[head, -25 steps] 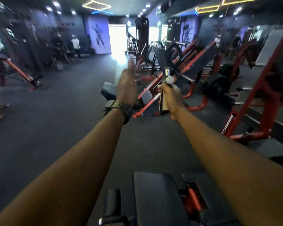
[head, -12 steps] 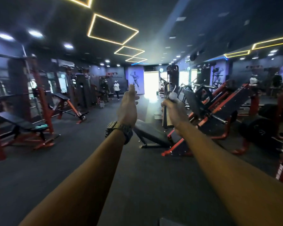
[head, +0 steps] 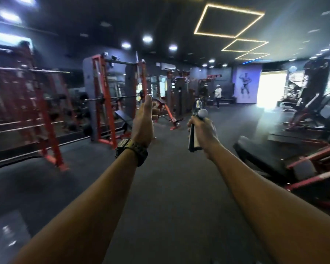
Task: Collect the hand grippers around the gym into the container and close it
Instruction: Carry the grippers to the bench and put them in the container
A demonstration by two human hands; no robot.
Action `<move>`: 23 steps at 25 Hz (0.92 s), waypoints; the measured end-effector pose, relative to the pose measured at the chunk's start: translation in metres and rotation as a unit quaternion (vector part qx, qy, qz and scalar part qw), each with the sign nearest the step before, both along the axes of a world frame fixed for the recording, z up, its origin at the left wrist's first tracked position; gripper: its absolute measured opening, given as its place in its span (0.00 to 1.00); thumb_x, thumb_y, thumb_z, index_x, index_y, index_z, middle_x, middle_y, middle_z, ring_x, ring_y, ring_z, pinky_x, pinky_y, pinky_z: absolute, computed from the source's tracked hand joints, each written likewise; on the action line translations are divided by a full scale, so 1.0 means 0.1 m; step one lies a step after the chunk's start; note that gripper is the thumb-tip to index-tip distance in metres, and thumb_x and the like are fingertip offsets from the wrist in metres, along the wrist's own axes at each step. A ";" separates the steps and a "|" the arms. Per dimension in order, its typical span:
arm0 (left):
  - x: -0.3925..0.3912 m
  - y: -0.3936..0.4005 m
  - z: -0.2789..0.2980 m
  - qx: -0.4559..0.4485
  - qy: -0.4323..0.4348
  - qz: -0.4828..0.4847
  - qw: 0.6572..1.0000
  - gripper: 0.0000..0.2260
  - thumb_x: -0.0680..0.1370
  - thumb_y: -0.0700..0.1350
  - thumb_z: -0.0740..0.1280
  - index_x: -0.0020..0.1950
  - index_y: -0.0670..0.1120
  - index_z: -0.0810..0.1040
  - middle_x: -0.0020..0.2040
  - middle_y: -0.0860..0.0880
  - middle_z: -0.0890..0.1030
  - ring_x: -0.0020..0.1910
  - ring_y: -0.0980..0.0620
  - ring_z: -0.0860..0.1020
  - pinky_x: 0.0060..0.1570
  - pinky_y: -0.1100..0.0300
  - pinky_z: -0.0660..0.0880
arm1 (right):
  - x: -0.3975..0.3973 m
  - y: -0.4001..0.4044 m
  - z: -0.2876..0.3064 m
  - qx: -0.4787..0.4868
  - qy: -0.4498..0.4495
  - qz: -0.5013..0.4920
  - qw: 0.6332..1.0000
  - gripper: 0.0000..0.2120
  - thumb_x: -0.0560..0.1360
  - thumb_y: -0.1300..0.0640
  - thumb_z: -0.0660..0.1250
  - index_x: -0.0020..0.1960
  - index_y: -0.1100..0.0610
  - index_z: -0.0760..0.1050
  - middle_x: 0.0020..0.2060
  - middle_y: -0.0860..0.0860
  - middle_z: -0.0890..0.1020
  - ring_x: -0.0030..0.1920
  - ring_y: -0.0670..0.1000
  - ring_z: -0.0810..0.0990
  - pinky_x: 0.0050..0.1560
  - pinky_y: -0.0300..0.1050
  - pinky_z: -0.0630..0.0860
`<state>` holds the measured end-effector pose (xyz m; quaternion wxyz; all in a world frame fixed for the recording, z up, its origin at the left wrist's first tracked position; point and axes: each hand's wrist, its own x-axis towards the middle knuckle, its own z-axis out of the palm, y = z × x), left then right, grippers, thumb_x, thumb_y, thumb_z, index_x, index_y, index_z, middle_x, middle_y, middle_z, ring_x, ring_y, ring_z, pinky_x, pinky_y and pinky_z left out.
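Observation:
My right hand point(head: 203, 130) is stretched out ahead and shut on a hand gripper point(head: 195, 119). The gripper stands upright in my fist, its steel coil spring and a white knob sticking out above, its wooden handle below. My left hand point(head: 144, 121) is held out beside it at the same height, edge-on, fingers loosely apart and holding nothing; a dark watch sits on that wrist. No container is in view.
Red squat racks point(head: 103, 103) with barbells line the left side. An incline bench point(head: 125, 120) stands ahead left, and a black and red bench machine point(head: 286, 161) lies low on the right. Dark open floor point(head: 171, 168) runs ahead. Two people point(head: 217, 95) stand far off.
My view has swung up and to the left, from the machines on the right toward the racks. Both arms stay outstretched and the right hand keeps its grip on the hand gripper.

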<state>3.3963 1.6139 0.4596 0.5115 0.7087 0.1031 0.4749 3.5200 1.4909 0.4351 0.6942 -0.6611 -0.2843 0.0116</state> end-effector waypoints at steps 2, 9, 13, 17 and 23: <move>-0.55 0.35 -0.08 -0.012 -0.004 0.048 0.999 0.35 0.73 0.73 0.49 0.60 0.47 0.77 0.57 0.44 0.82 0.56 0.45 0.80 0.57 0.49 0.75 | -0.36 0.50 -0.07 -0.020 0.003 0.064 0.998 0.12 0.69 0.45 0.63 0.35 0.52 0.79 0.34 0.50 0.82 0.40 0.55 0.81 0.55 0.63 0.81; -2.61 1.43 -0.32 -0.034 0.008 0.216 0.976 0.43 0.67 0.77 0.48 0.64 0.47 0.77 0.57 0.45 0.83 0.57 0.46 0.81 0.62 0.45 0.76 | -2.20 2.04 -0.21 -0.037 0.008 0.247 0.968 0.09 0.71 0.49 0.63 0.38 0.53 0.77 0.35 0.51 0.80 0.40 0.54 0.78 0.47 0.55 0.75; -3.84 1.96 -0.44 -0.042 0.013 0.287 0.957 0.32 0.73 0.74 0.48 0.57 0.52 0.77 0.56 0.45 0.83 0.58 0.44 0.81 0.65 0.39 0.75 | -3.29 2.73 -0.35 -0.035 0.020 0.312 0.949 0.09 0.70 0.48 0.64 0.38 0.53 0.77 0.34 0.50 0.79 0.40 0.54 0.76 0.47 0.54 0.73; -4.51 2.22 -0.58 -0.036 0.035 0.303 0.952 0.29 0.72 0.75 0.48 0.52 0.55 0.75 0.58 0.43 0.81 0.59 0.43 0.80 0.65 0.41 0.75 | -3.95 3.17 -0.56 -0.054 0.016 0.337 0.940 0.09 0.69 0.48 0.64 0.37 0.52 0.77 0.36 0.51 0.80 0.42 0.53 0.77 0.49 0.57 0.76; -4.89 2.68 -1.13 -0.092 0.043 0.316 0.943 0.33 0.70 0.77 0.49 0.54 0.54 0.76 0.56 0.45 0.82 0.57 0.46 0.80 0.58 0.51 0.75 | -4.37 3.61 -1.00 -0.117 0.022 0.339 0.933 0.08 0.68 0.48 0.64 0.37 0.51 0.78 0.36 0.49 0.80 0.40 0.53 0.77 0.47 0.55 0.76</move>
